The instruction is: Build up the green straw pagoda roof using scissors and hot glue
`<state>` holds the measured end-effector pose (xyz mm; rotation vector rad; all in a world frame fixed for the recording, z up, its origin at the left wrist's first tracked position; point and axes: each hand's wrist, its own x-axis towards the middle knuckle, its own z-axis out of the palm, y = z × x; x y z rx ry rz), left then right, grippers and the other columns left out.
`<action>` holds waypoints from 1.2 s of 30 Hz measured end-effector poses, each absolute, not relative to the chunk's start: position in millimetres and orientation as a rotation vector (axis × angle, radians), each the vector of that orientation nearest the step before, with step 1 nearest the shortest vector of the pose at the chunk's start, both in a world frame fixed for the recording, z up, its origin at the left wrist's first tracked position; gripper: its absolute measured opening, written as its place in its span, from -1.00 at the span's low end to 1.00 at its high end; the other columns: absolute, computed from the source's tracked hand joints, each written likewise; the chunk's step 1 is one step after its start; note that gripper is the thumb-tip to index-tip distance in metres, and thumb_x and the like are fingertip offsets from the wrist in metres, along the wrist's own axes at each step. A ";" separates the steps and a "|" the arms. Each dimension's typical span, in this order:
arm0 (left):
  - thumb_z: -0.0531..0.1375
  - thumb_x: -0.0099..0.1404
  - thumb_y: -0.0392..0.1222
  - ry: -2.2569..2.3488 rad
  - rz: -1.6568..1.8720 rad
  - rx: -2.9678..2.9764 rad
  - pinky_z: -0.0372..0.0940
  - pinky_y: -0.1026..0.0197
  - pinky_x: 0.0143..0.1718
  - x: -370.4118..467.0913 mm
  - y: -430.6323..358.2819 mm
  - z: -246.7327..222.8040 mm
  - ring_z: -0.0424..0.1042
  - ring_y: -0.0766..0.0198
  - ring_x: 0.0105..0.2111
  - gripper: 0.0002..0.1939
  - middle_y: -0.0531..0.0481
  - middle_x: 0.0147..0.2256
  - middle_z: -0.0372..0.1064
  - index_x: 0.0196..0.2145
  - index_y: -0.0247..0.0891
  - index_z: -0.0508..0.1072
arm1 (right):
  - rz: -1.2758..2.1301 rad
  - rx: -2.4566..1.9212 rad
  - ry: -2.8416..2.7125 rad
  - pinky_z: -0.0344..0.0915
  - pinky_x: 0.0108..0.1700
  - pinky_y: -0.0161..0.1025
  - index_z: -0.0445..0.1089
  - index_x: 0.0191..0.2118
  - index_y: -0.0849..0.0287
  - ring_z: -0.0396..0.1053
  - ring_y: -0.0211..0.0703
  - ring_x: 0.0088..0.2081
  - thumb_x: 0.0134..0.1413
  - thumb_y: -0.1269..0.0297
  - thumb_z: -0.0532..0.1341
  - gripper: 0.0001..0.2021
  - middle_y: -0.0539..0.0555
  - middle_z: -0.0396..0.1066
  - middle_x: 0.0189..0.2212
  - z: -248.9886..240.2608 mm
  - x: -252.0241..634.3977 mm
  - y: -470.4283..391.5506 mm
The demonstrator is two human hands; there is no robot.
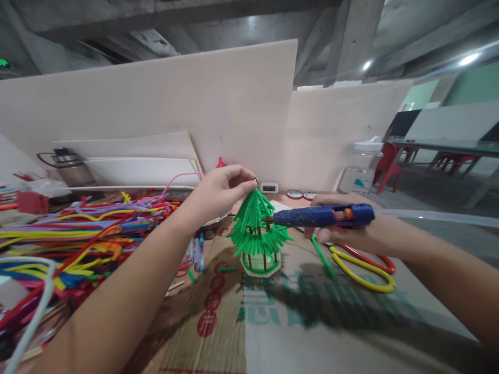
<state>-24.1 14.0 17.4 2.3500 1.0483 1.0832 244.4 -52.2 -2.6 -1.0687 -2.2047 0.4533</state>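
From my remote seat I am looking down through the head camera at a small green tiered model (pixel 258 241), which is standing upright near the middle of the counter (pixel 166 311), on a flattened cardboard sheet (pixel 312 337). My left hand (pixel 224 188) is pinching the model's peak between thumb and fingers. My right hand (pixel 353 238) is wrapping around a blue glue gun (pixel 296 216), and I am aiming its nozzle leftward at the gap between the upper and lower fringed roofs; whether the tip is touching a post there, I cannot tell. Below the roofs, brown posts are rising from a pale, many-sided base edged in green. Just beside the right hand, scissors (pixel 384 287) with a red and a yellow handle are lying on the cardboard, and a green strip (pixel 323 258) is resting between them and the model. A shorter green piece (pixel 226 269) is lying left of the base, near some pens (pixel 201 253). Further left, a heap of colourful fuzzy stems (pixel 97 228) is spreading over the counter. Behind the model a small digital display (pixel 268 188) is standing, and a clear bottle (pixel 360 169) is sitting toward the right.
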 end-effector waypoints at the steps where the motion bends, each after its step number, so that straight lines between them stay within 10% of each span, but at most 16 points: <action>1: 0.21 0.29 -0.02 1.048 1.085 2.352 0.26 0.23 -0.29 -23.9 13.7 17.5 0.44 0.25 -0.30 -0.73 -0.03 -0.32 0.50 -0.26 -0.30 0.50 | 0.449 -1.068 -2.211 0.22 -0.36 -0.28 0.48 -0.28 0.14 0.36 -0.16 -0.35 0.01 -0.16 0.30 -0.58 0.03 0.45 -0.35 -3.2 244.2 -51.9; 36: 0.21 0.31 -0.07 1.033 1.088 2.413 0.28 0.25 -0.30 -17.2 2.4 20.3 0.45 0.27 -0.31 -0.78 -0.01 -0.33 0.50 -0.26 -0.30 0.50 | 0.415 -1.020 -2.102 0.30 -0.39 -0.34 0.48 -0.23 0.13 0.40 -0.18 -0.40 -0.12 -0.15 0.39 -0.54 0.02 0.50 -0.38 -13.8 243.7 -45.1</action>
